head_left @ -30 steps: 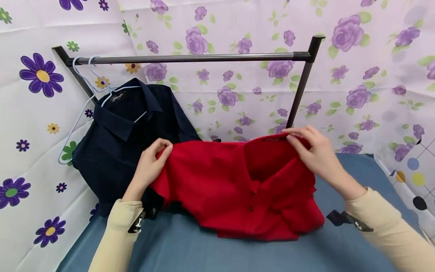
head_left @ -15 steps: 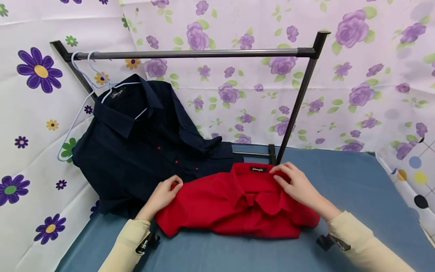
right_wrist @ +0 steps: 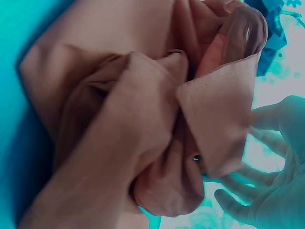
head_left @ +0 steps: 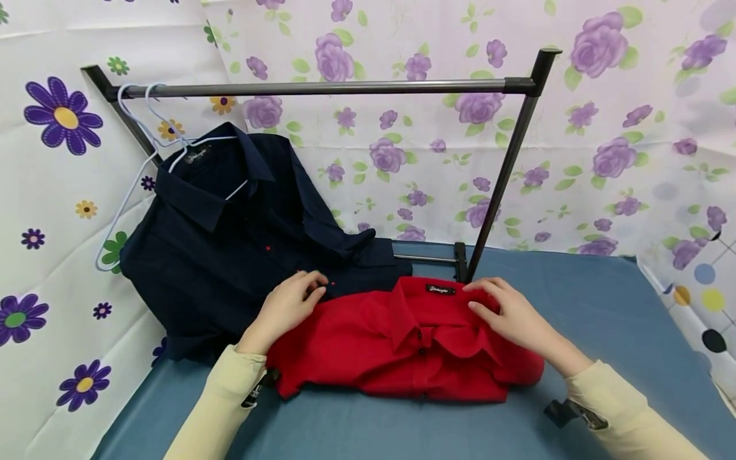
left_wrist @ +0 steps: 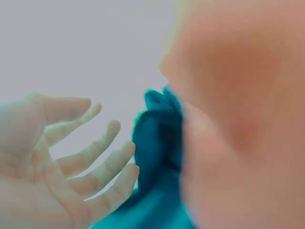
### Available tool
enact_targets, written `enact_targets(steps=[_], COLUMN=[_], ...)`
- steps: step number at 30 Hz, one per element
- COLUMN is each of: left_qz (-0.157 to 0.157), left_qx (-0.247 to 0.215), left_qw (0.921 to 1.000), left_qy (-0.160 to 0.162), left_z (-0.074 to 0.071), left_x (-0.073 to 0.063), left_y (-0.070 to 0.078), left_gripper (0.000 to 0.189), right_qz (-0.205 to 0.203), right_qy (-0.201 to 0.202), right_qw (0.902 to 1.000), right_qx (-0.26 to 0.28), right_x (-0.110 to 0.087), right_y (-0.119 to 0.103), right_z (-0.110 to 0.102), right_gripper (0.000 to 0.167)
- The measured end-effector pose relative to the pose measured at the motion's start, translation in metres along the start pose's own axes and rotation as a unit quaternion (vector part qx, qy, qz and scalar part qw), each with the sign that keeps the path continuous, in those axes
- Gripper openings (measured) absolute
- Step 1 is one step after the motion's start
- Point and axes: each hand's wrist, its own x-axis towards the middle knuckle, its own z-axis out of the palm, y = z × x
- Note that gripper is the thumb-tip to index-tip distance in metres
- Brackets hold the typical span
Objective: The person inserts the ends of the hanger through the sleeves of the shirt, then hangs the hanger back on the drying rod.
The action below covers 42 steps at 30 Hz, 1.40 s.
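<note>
A red short-sleeved shirt (head_left: 356, 345) lies on the blue cloth, its collar and black neck label facing up. My left hand (head_left: 290, 310) is over the shirt's left shoulder, beside the navy shirt's hem. In the left wrist view, that hand's fingers (left_wrist: 102, 179) are loosely bent and spread, holding nothing. At the red collar's right edge is my right hand (head_left: 512, 319), thumb and fingers apart. The right wrist view shows its relaxed fingers beside the collar (right_wrist: 219, 109), with the shirt tinted brownish. A navy shirt (head_left: 230, 255) lies behind, a pale blue hanger (head_left: 123, 217) at its neck.
A dark metal clothes rail (head_left: 345, 88) spans the back, with hanger hooks at its left end. Its right post (head_left: 506, 172) slants down behind the red shirt. Blue cloth (head_left: 598, 306) covers the table, and flowered sheets (head_left: 604, 96) hang behind and left.
The red shirt, held up by both hands at first, came down flat onto the cloth. My left hand let go and moved right along its shoulder; the right fingers loosened at the collar.
</note>
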Motion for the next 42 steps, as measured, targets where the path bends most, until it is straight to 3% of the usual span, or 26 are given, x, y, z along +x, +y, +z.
enact_targets(steps=[3,6,9,13,18,22,27,33,42], left_qz=[0.048,0.08,0.083,0.066,0.033,0.016,0.013,0.031,0.071], left_qx=[-0.036,-0.064,-0.073,-0.074,-0.071,-0.082,-0.096,-0.102,-0.084], left_qw=[0.9982,0.9934,0.9881,0.9848,0.9818,0.9756,0.9703,0.9744,0.9874], left_qy=[-0.004,-0.053,-0.107,-0.143,-0.173,-0.203,-0.222,-0.198,-0.113], left_z=[0.002,0.016,0.034,0.057,0.072,0.075,0.072,0.06,0.007], left_x=[0.017,0.03,0.039,0.047,0.048,0.049,0.045,0.045,0.056], left_y=[0.03,0.063,0.09,0.108,0.104,0.095,0.087,0.087,0.097], left_gripper=[0.022,0.033,0.04,0.037,0.03,0.027,0.036,0.041,0.048], right_qz=[0.028,0.044,0.045,0.039,0.038,0.027,0.026,0.032,0.011], right_qy=[-0.013,-0.031,-0.036,-0.035,-0.047,-0.043,-0.052,-0.066,-0.045], right_qw=[0.9995,0.9985,0.9983,0.9986,0.9982,0.9987,0.9983,0.9973,0.9988], right_qx=[-0.004,-0.012,-0.011,-0.001,0.002,0.002,0.007,0.003,-0.011], right_x=[-0.003,-0.007,-0.011,-0.015,-0.022,-0.023,-0.022,-0.016,0.007], right_y=[-0.001,0.001,0.002,0.003,0.004,0.008,0.009,0.001,-0.029], right_z=[-0.006,-0.006,-0.001,0.004,0.012,0.013,0.011,-0.006,-0.053], right_gripper=[0.033,0.034,0.032,0.03,0.033,0.036,0.039,0.042,0.051])
